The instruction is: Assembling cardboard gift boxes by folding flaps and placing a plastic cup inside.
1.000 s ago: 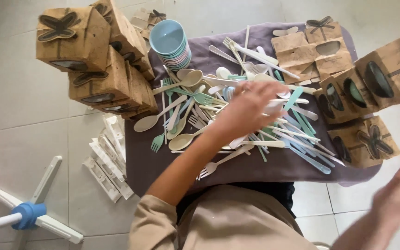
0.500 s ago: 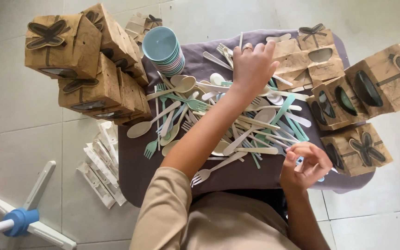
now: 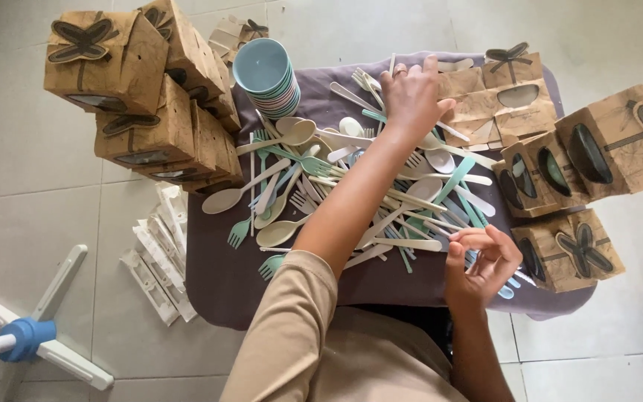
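Left hand (image 3: 411, 93) now stretched farther across the cutlery pile (image 3: 351, 193), fingers spread flat over the flattened brown boxes (image 3: 500, 104), gripping nothing visible. Right hand (image 3: 481, 264) drawn in near the table's near edge, fingers curled, pinching something too small to tell. One stack of bowls (image 3: 266, 74); roughly five folded boxes stacked left (image 3: 143, 89), four right (image 3: 574, 179); cutlery beyond counting.

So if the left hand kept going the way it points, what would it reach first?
Probably the flattened brown paper boxes just past the left hand, at the far end of the purple-covered table; depth is hard to judge.
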